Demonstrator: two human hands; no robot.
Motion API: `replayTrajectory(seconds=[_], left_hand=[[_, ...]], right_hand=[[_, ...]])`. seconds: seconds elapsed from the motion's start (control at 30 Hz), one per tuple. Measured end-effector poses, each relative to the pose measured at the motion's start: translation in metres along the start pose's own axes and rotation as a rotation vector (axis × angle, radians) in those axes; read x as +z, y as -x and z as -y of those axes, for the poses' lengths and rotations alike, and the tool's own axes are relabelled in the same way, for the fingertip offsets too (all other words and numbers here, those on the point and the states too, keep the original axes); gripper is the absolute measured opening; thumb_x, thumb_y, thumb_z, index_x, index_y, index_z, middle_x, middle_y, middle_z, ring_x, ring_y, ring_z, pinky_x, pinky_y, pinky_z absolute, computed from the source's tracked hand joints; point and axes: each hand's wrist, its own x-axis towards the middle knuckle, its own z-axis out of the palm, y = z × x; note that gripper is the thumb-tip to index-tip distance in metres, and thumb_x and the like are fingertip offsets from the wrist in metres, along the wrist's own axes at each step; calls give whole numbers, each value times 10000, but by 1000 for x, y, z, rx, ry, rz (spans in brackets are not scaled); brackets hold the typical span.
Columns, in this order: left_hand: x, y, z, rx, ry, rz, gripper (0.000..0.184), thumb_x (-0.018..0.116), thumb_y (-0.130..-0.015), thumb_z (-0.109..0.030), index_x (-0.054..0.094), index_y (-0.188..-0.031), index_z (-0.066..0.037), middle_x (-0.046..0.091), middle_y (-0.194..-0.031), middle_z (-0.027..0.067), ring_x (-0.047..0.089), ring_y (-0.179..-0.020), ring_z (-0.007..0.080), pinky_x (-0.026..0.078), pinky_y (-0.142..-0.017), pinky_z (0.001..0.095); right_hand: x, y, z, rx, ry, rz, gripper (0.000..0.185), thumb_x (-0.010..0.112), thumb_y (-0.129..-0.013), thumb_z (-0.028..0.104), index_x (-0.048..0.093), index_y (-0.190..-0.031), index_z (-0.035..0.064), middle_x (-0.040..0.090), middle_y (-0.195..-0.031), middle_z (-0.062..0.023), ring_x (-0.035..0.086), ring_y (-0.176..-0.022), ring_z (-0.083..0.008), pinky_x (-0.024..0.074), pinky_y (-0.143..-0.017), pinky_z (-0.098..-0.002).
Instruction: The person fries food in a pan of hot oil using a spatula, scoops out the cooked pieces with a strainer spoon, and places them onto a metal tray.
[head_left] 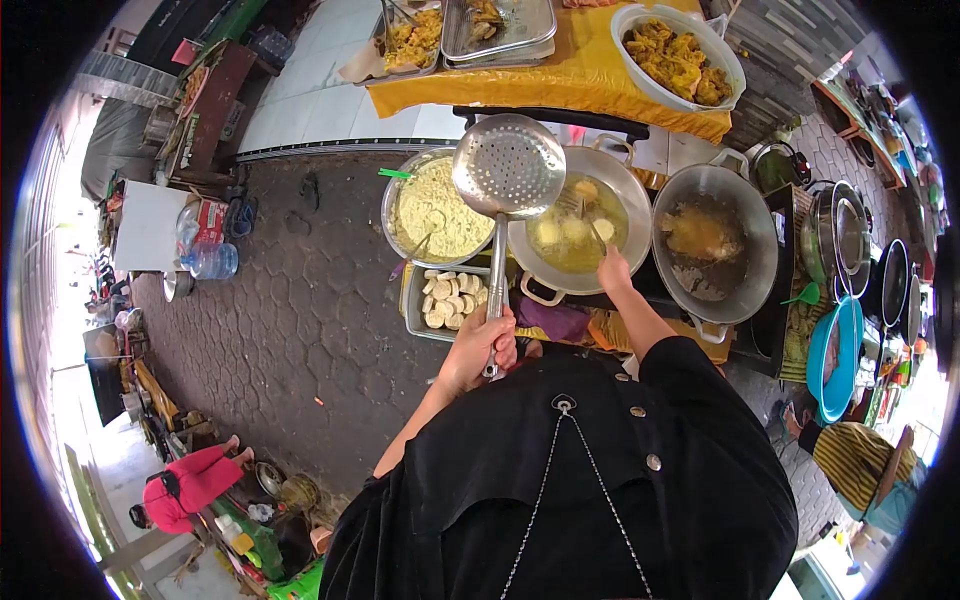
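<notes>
My left hand (484, 346) is wrapped round the handle of a large metal skimmer (509, 165). Its round perforated head is raised, overlapping the rims of the batter bowl and the near wok in view. My right hand (614, 271) grips a thin metal utensil (597, 238), its exact kind unclear, reaching down into the oil of a wok (540, 262). Several pale round pieces (572, 229) fry there. Left of the wok stands a bowl of yellow batter (428, 208) with a spoon in it. Below that, a tub (412, 318) holds several pale cut pieces (452, 298).
A second wok (667, 262) with dark oil and frying food stands at the right. Beyond the woks, a yellow-covered table (560, 88) bears trays and a white basin (738, 84) of fried food. Two other people (190, 485) (865, 465) are farther off.
</notes>
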Motion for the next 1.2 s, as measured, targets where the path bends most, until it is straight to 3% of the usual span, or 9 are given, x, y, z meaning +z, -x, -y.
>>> replayTrajectory(seconds=[0.13,0.2,0.3,0.43,0.63,0.8,1.0,1.07,1.2], left_hand=[[-1,1,-1,2,1,14,68,464,-860,-91,407,-877,-59,387,-554,-3,382,-400,91,338,-388,231],[-1,2,-1,10,12,12,70,467,-859,-93,407,-875,-60,386,-557,-8,384,-402,85,339,-388,227],[-5,2,-3,-3,23,23,70,467,-858,-94,408,-871,-60,384,-560,-11,384,-403,83,344,-392,230],[-4,4,-6,2,-2,23,42,438,-870,-90,406,-886,-67,363,-568,-24,361,-415,74,302,-407,230],[-10,1,-8,10,6,74,42,436,-871,-91,402,-882,-70,367,-572,-22,370,-427,75,304,-410,231],[-12,-3,-12,-23,-12,106,51,433,-873,-100,398,-891,-68,362,-575,-24,370,-434,74,317,-417,234],[-13,-11,-18,-31,-10,175,82,470,-838,-84,398,-865,-54,372,-565,-7,384,-422,87,341,-400,242],[-11,-12,-21,-28,-29,169,80,472,-835,-82,402,-859,-52,372,-563,-7,387,-421,88,341,-399,244],[-10,-15,-24,-55,-41,169,74,468,-842,-78,403,-866,-51,374,-564,-6,388,-420,92,343,-403,244]], right_hand=[[18,-12,-10,-31,-121,-19,268,433,-841,93,422,-1105,50,572,-818,-235,585,-654,-356,456,-488,-449],[2,1,4,313,-813,226,309,391,-870,92,398,-1178,72,497,-693,-135,443,-444,-234,337,-348,-353],[-10,12,18,378,-913,288,339,346,-888,88,371,-1226,85,407,-636,-66,289,-394,-153,241,-331,-306],[-16,28,22,327,-879,253,321,339,-889,96,378,-1207,72,428,-650,-75,315,-394,-142,244,-329,-312],[-26,57,26,251,-640,229,307,354,-881,102,409,-1173,25,493,-708,-127,440,-447,-224,344,-388,-364],[-20,80,29,-256,-138,-68,266,397,-855,112,459,-1055,-53,543,-954,-271,529,-879,-422,424,-751,-440],[3,82,24,-278,-36,-17,277,456,-838,90,463,-1087,-32,545,-815,-278,561,-833,-386,453,-631,-442],[13,80,7,-478,264,-170,235,483,-821,82,469,-1035,-15,563,-810,-244,591,-769,-348,472,-572,-397],[24,78,-14,-425,443,-285,248,487,-816,69,463,-1047,-19,576,-838,-198,603,-748,-305,488,-563,-356]])
